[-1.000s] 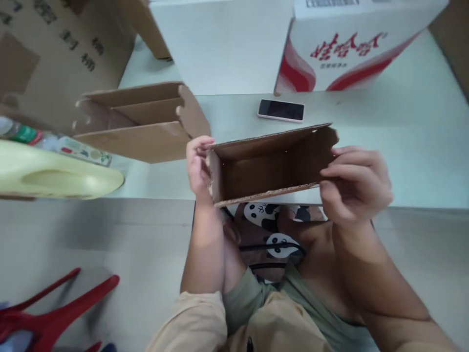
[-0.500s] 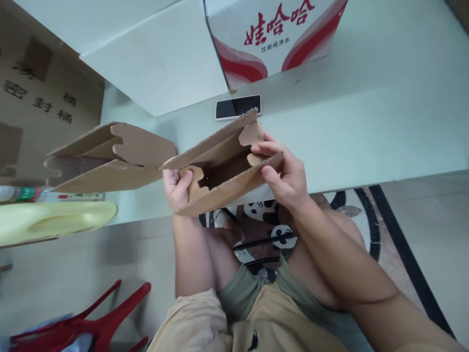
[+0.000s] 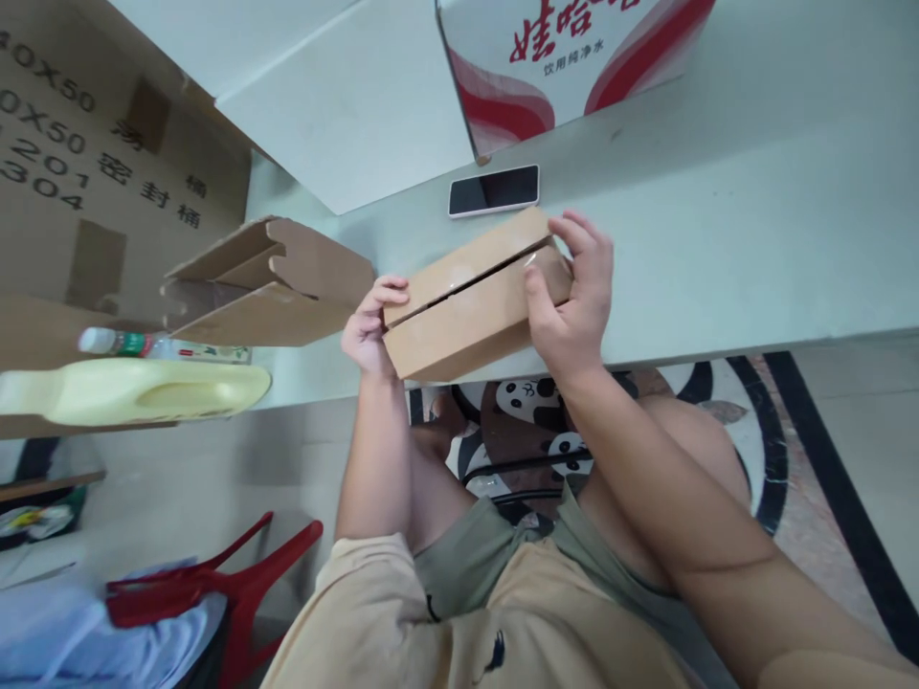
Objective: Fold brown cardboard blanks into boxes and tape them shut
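Where an open interior faced up half a second ago, the cardboard box [image 3: 463, 321] now shows two panels, a narrow gap between them! Left hand [image 3: 371, 330] curled around its left end, right hand [image 3: 578, 311] gripping the right, thumb on the near panel, fingers parted just to the box's breadth. It's at the table's [image 3: 718, 249] front edge: phone [image 3: 494, 191] just beyond, open carton [image 3: 326, 277] close left, tabletop stretching away right.

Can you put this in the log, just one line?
left hand: gripping cardboard box; right hand: gripping it; flaps: narrow gap; phone: on table
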### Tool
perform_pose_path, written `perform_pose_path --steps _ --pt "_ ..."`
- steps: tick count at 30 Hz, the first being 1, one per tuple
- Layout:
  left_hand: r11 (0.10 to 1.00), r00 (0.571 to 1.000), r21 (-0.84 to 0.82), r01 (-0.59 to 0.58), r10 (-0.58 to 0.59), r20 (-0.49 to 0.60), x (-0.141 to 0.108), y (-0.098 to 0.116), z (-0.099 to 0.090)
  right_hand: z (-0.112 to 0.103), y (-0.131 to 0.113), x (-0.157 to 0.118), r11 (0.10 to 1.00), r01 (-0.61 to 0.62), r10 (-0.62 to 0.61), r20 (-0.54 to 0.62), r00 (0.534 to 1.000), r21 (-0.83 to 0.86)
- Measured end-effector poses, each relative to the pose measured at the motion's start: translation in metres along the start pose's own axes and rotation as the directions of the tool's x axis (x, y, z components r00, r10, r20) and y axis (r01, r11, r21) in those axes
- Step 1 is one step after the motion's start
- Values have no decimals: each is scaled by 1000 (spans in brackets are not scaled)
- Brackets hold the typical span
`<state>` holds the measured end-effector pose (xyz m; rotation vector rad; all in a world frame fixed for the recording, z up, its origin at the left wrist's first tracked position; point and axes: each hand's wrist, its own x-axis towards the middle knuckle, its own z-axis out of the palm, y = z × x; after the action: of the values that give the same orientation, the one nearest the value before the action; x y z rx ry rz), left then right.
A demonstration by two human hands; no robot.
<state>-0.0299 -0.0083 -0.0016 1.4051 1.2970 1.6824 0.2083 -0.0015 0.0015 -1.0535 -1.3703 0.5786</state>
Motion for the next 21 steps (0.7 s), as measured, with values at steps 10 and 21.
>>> perform_pose_path --steps 10,21 --pt "997 991 68 -46 37 128 -13 0 -6 -6 -8 4 992 0 8 60 998 -128" --pt "997 999 -80 -20 17 -30 -18 -19 -15 -9 11 4 994 -78 82 -52 995 75"
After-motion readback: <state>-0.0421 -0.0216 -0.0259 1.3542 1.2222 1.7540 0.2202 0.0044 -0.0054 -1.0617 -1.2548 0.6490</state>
